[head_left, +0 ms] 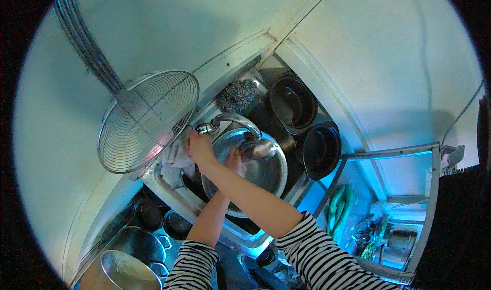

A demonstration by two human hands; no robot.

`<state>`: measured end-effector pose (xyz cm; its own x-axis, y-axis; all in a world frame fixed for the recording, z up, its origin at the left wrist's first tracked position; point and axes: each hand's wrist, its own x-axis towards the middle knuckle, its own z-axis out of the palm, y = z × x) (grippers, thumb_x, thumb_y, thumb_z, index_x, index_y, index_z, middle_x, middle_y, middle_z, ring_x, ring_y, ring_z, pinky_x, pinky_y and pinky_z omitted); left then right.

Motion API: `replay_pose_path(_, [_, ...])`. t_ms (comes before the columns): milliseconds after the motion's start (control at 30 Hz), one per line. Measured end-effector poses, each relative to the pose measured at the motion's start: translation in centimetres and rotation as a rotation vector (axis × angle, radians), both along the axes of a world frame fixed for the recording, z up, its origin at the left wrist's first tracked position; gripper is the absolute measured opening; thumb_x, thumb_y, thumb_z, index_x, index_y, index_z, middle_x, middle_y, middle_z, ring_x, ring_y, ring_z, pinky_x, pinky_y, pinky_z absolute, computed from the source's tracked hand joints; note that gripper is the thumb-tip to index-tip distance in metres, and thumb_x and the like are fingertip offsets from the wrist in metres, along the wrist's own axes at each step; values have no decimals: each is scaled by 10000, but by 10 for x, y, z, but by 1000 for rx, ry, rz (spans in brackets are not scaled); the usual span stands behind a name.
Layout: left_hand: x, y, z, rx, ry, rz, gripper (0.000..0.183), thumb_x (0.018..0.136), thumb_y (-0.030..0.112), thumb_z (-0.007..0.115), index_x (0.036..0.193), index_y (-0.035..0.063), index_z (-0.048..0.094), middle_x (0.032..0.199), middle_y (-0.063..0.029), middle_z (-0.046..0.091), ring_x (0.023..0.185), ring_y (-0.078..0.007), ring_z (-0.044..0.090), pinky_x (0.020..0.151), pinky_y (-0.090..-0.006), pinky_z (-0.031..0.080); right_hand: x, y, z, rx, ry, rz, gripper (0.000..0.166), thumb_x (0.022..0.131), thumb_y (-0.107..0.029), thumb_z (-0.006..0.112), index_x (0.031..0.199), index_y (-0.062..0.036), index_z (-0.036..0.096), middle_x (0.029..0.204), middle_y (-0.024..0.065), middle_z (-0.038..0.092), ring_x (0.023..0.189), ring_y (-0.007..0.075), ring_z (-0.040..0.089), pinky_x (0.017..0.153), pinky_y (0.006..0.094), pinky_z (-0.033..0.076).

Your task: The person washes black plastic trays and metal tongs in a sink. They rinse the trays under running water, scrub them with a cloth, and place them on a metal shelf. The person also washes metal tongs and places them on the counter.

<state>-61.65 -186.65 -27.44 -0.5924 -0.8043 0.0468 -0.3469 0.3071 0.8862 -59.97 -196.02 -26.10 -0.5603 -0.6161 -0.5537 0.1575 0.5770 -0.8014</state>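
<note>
My forearms cross over a round metal basin [283, 167] set in the sink [184, 203]. My right hand [200, 147] reaches to the far left and is closed around the chrome tap's handle [205, 128]. Beside it a grey cloth [174, 161] hangs over the sink's edge. The curved tap spout [239, 118] arches over the basin. Beneath it my left hand [234, 162] is inside the basin, its fingers around the dark end of a small, rounded metal utensil [264, 149]. The exact kind of utensil is unclear.
A large wire strainer [149, 121] hangs at the left wall. Two black oval pots [293, 102] [322, 150] and a metal scouring pad [238, 95] lie behind the basin. Metal pots [134, 248] stand lower left. Long green vegetables [339, 209] lie right, past a metal frame [431, 205].
</note>
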Motion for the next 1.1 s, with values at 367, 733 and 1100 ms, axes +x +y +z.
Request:
replay_pose_path(367, [2, 21, 16, 545, 361, 59, 320, 846, 320, 418, 796, 7, 457, 701, -69, 498, 630, -164, 505, 541, -294, 434, -2, 2, -10, -10, 40, 42, 398, 823, -307, 382, 739, 42, 556, 653, 256, 542, 612, 406, 534, 534, 448, 432])
replay_pose_path(733, [12, 7, 21, 208, 251, 8, 192, 840, 188, 410, 790, 8, 453, 677, -134, 489, 554, -270, 469, 510, -367, 372, 24, 4, 19, -37, 273, 247, 318, 821, -264, 358, 875, -23, 557, 763, 214, 558, 709, 362, 548, 608, 451, 435])
replay_pose_path(1100, [1, 4, -17, 391, -30, -148, 92, 722, 34, 423, 708, -3, 506, 679, -151, 538, 617, -279, 506, 540, -373, 374, 29, 98, 79, -342, 414, 452, 131, 748, -144, 447, 786, -26, 488, 657, 140, 547, 568, 286, 519, 464, 365, 401])
